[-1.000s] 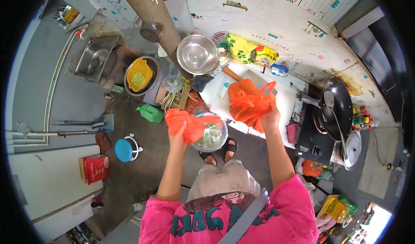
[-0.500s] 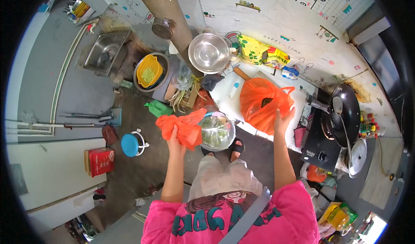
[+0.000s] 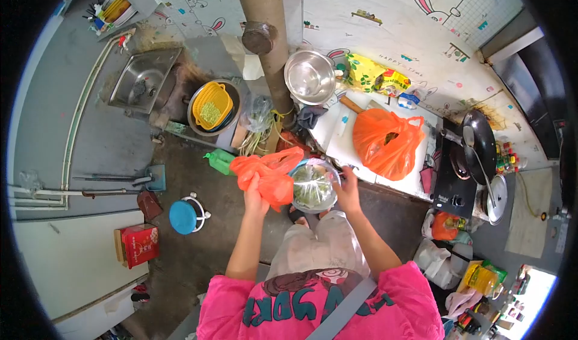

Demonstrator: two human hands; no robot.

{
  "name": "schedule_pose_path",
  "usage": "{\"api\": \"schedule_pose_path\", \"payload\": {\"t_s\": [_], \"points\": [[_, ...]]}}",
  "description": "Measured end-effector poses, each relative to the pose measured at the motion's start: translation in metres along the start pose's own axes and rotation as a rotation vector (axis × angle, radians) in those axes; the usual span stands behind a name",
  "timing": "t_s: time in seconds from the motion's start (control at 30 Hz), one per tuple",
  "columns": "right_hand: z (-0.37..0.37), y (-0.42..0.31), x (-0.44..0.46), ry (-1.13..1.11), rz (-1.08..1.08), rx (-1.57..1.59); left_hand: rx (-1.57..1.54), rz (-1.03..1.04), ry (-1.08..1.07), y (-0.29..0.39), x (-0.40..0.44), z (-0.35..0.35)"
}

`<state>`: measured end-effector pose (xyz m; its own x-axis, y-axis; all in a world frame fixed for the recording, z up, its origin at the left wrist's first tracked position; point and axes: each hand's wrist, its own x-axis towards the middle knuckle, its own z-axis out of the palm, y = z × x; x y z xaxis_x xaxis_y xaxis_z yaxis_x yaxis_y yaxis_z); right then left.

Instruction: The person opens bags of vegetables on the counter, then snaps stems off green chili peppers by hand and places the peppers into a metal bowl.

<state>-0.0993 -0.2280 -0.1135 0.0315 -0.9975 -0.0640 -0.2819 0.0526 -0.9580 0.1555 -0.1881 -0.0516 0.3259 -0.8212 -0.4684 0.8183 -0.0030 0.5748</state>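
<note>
My left hand is closed on a crumpled orange plastic bag, held left of a lined bin with greens under clear plastic. At the bin's right rim is my right hand, its fingers apart and no bag in it. A second, fuller orange bag rests on the white counter. Behind that bag lie a wooden-handled cleaver and a small white knife.
A steel bowl stands by the pipe. Left are a yellow basket, a sink, a green jug and a blue stool. A black wok is on the right.
My right hand has let go of the fuller orange bag, now on the counter, and moved left to the bin. My left hand still holds its bag, slightly nearer the bin.
</note>
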Motion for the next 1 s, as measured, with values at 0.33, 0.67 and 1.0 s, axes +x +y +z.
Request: {"api": "schedule_pose_path", "payload": {"t_s": [0.33,0.67,1.0], "points": [[0.059,-0.072,-0.036,-0.467,0.447,0.405,-0.056,-0.095,-0.040,0.019,-0.006,-0.013],[0.079,-0.053,-0.065,-0.602,0.490,0.300,-0.017,-0.075,-0.027,0.027,0.001,-0.023],[0.098,-0.050,-0.058,-0.615,0.318,0.353,-0.001,-0.062,-0.034,0.030,0.000,-0.003]]}}
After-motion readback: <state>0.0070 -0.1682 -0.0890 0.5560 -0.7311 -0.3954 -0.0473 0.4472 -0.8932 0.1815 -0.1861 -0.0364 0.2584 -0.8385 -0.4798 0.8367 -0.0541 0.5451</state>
